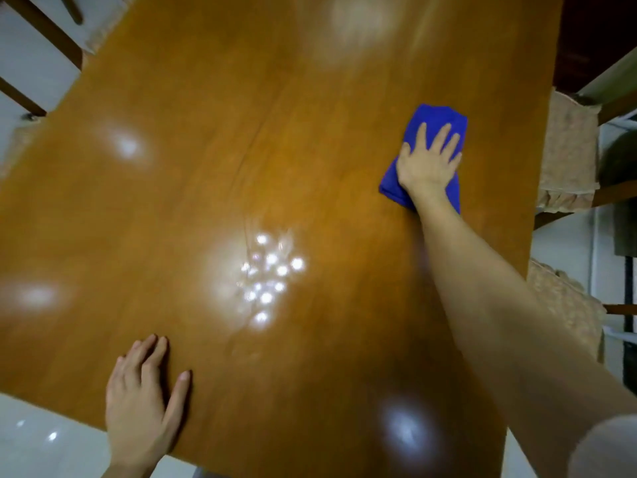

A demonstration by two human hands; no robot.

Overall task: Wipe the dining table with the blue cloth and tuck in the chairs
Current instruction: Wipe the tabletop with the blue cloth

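Observation:
The glossy brown wooden dining table (241,150) fills most of the view. My right hand (427,160) presses flat on the folded blue cloth (437,115) near the table's right edge, fingers straight and spread. My left hand (144,398) rests flat on the table at its near edge, fingers straight. A chair with a beige cushion (568,150) stands at the right side, its seat partly out from under the table. A second cushioned chair (565,305) stands nearer on the right. Another wooden chair (41,36) is at the far left.
Bright lamp reflections shine on the tabletop in the middle and left. White tiled floor (44,439) shows at the lower left. A dark cabinet or wall (596,36) stands at the upper right behind the chairs.

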